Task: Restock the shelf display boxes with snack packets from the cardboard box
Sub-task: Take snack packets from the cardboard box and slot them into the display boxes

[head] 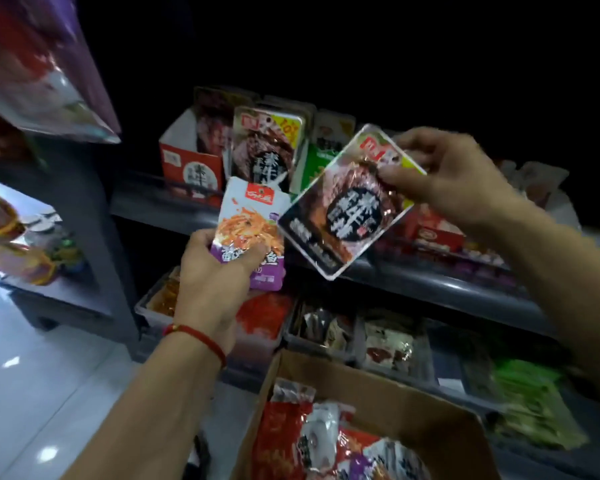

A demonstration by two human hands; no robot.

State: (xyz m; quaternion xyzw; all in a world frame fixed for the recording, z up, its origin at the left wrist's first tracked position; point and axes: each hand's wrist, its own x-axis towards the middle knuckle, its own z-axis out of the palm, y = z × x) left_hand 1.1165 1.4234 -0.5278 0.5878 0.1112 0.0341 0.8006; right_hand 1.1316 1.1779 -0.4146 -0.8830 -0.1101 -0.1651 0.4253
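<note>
Fingers (pixel 392 174) of the right hand (pixel 444 174) are pinching a dark beef snack packet (pixel 347 206) by its top corner, its long axis hanging diagonally down-left. Just beyond those fingers, matching packets are standing in a red display box (pixel 191 168). Left hand (pixel 215 271) is gripping a purple packet (pixel 253 233); below both hands, the cardboard box (pixel 388 389) is waiting.

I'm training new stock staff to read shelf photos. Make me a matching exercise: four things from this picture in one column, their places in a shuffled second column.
Things:
1. purple packet
2. dark packet
3. cardboard box
4. red display box

Places:
A. upper shelf
B. left hand
C. bottom of view
D. right hand

Pairs: 1-B, 2-D, 3-C, 4-A
</note>
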